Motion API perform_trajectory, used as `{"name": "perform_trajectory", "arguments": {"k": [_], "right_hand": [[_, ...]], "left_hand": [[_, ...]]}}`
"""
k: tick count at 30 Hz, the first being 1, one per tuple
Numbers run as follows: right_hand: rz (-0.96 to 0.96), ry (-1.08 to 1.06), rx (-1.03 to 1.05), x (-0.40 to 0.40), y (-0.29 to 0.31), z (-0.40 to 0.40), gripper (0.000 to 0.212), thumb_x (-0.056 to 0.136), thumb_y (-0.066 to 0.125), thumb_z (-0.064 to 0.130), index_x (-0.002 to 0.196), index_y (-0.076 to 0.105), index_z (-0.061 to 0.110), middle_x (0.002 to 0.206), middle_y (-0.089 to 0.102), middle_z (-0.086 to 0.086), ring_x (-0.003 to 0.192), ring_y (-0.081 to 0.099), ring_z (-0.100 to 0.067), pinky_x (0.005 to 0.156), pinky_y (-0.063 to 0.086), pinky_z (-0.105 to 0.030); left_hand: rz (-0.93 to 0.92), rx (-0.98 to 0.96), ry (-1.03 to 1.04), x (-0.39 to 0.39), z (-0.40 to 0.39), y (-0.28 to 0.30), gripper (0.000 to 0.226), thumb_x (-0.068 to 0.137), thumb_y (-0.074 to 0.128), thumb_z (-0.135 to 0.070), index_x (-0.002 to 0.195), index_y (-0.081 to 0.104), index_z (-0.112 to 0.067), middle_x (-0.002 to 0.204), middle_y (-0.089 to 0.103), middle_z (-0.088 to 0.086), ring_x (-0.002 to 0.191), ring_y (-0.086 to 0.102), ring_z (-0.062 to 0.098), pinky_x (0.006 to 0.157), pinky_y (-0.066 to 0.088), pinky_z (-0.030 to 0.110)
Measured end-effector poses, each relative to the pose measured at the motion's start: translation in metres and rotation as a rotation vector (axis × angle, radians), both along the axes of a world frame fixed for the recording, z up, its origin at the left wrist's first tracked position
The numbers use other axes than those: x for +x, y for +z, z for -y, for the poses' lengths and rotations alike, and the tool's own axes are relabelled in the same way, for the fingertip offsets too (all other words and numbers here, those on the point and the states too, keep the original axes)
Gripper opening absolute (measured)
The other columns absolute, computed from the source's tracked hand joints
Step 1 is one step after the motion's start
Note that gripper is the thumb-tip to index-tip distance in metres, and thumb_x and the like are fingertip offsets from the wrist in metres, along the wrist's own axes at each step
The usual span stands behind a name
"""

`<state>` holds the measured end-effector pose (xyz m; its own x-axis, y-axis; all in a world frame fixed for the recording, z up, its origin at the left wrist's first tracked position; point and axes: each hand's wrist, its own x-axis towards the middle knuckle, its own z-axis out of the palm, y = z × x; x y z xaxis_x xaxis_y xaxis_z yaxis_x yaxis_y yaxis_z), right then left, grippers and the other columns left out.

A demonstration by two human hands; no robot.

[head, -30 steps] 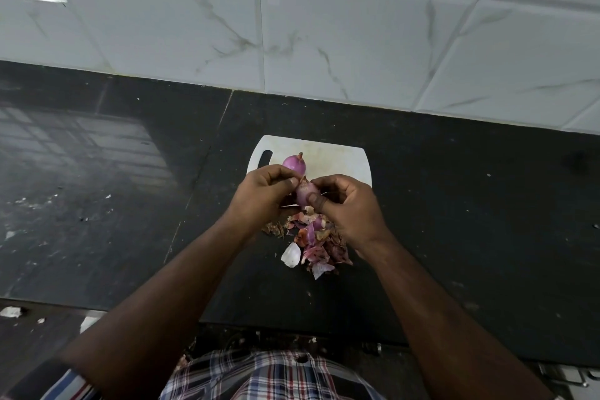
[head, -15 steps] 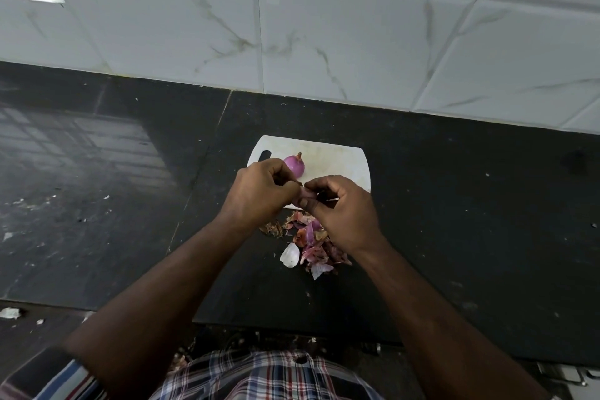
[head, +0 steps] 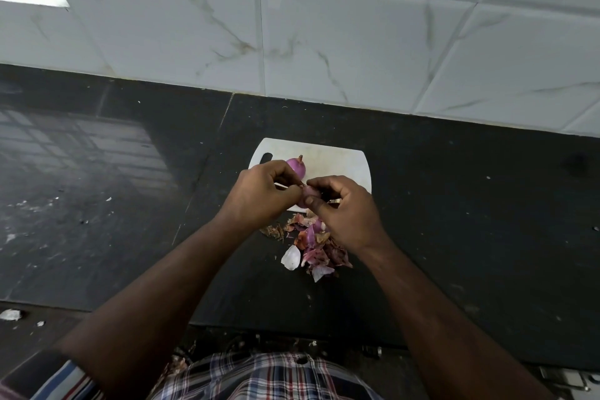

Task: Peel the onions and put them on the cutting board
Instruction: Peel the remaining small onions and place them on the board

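Observation:
A small white cutting board point(head: 337, 162) lies on the black counter, with one peeled purple onion point(head: 297, 166) on its left part. Just in front of the board, both hands meet over a second small onion point(head: 310, 193). My right hand point(head: 344, 211) grips this onion with thumb and curled fingers. My left hand point(head: 264, 195) pinches at its top, where a thin pale strip of skin shows. Most of the held onion is hidden by the fingers.
A pile of purple, brown and white onion skins point(head: 311, 245) lies on the counter point(head: 470, 221) below the hands. A white marble-tiled wall point(head: 324, 26) rises behind the board. Small scraps dot the counter at the left.
The hands have stayed together over the held onion. It was hidden half a second ago and now shows a little between the fingers again.

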<state>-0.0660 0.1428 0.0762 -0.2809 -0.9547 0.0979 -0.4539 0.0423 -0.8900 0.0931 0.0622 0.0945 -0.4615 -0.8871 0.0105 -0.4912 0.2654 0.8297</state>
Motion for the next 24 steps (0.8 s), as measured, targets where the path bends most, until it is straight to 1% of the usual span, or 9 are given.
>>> {"name": "perform_trajectory", "arguments": {"k": [4,8,13,15,16,18,20,22,24], "right_hand": [[-0.058,-0.003,-0.020,0.002,0.000,0.001,0.019,0.090,0.075,0.019,0.108,0.074,0.019,0.096,0.066,0.015,0.091,0.062,0.003,0.079,0.053,-0.016],[-0.107,0.004,-0.042,0.003,0.001,0.002,0.019,0.088,0.076,0.020,0.107,0.074,0.020,0.095,0.065,0.014,0.091,0.061,0.004,0.079,0.050,-0.013],[-0.061,0.036,-0.012,-0.002,0.000,0.001,0.021,0.089,0.075,0.019,0.110,0.073,0.019,0.100,0.067,0.011,0.093,0.063,0.001,0.080,0.052,-0.013],[-0.019,0.060,0.014,-0.005,-0.001,0.000,0.022,0.088,0.075,0.017,0.109,0.072,0.020,0.100,0.067,0.013,0.093,0.062,0.003,0.079,0.050,-0.010],[0.010,0.067,0.020,-0.006,-0.002,0.000,0.022,0.088,0.076,0.017,0.109,0.072,0.021,0.101,0.068,0.013,0.094,0.063,0.003,0.080,0.051,-0.011],[0.054,0.057,0.026,-0.008,-0.003,0.001,0.021,0.088,0.076,0.016,0.107,0.072,0.023,0.103,0.069,0.011,0.096,0.064,0.000,0.084,0.054,-0.019],[0.078,0.043,0.041,-0.009,-0.002,0.002,0.020,0.088,0.076,0.017,0.107,0.072,0.023,0.103,0.071,0.010,0.098,0.066,-0.004,0.087,0.058,-0.028],[0.117,0.032,0.059,-0.009,-0.002,0.002,0.017,0.088,0.076,0.019,0.104,0.072,0.022,0.100,0.073,0.008,0.097,0.068,-0.008,0.088,0.060,-0.037],[0.167,0.009,0.074,-0.009,0.001,0.003,0.012,0.088,0.077,0.022,0.099,0.073,0.022,0.094,0.075,0.006,0.092,0.071,-0.011,0.085,0.061,-0.042]], "left_hand": [[0.055,-0.093,0.018,-0.006,-0.004,0.001,0.009,0.082,0.075,-0.025,0.082,0.069,-0.019,0.076,0.070,-0.011,0.074,0.067,0.000,0.057,0.047,0.010],[0.080,-0.125,-0.004,-0.006,-0.001,0.001,0.006,0.083,0.074,-0.020,0.084,0.068,-0.019,0.077,0.070,-0.009,0.074,0.067,0.005,0.059,0.048,0.014],[0.111,-0.072,-0.063,-0.003,0.004,0.001,0.003,0.085,0.070,-0.021,0.087,0.069,-0.022,0.082,0.071,-0.011,0.073,0.066,0.002,0.060,0.047,0.018],[0.105,0.007,-0.092,0.000,0.008,-0.001,0.004,0.085,0.068,-0.021,0.084,0.069,-0.025,0.080,0.071,-0.012,0.071,0.067,0.000,0.060,0.049,0.017],[0.061,0.074,-0.101,0.002,0.009,-0.002,0.005,0.085,0.066,-0.021,0.082,0.069,-0.025,0.080,0.072,-0.010,0.073,0.069,0.002,0.065,0.056,0.022],[-0.076,0.255,-0.082,0.003,0.011,-0.005,0.009,0.087,0.061,-0.022,0.083,0.069,-0.020,0.084,0.075,0.002,0.081,0.075,0.018,0.078,0.063,0.045],[-0.205,0.445,-0.065,0.003,0.011,-0.008,0.013,0.096,0.055,-0.016,0.092,0.065,-0.010,0.097,0.073,0.018,0.089,0.075,0.031,0.088,0.058,0.058],[-0.324,0.601,-0.075,0.004,0.009,-0.009,0.016,0.104,0.052,-0.016,0.105,0.060,-0.002,0.111,0.069,0.025,0.098,0.072,0.034,0.096,0.055,0.057],[-0.407,0.666,-0.109,0.007,0.006,-0.012,0.025,0.097,0.062,-0.014,0.116,0.057,0.001,0.117,0.069,0.023,0.106,0.071,0.035,0.096,0.056,0.051]]}}
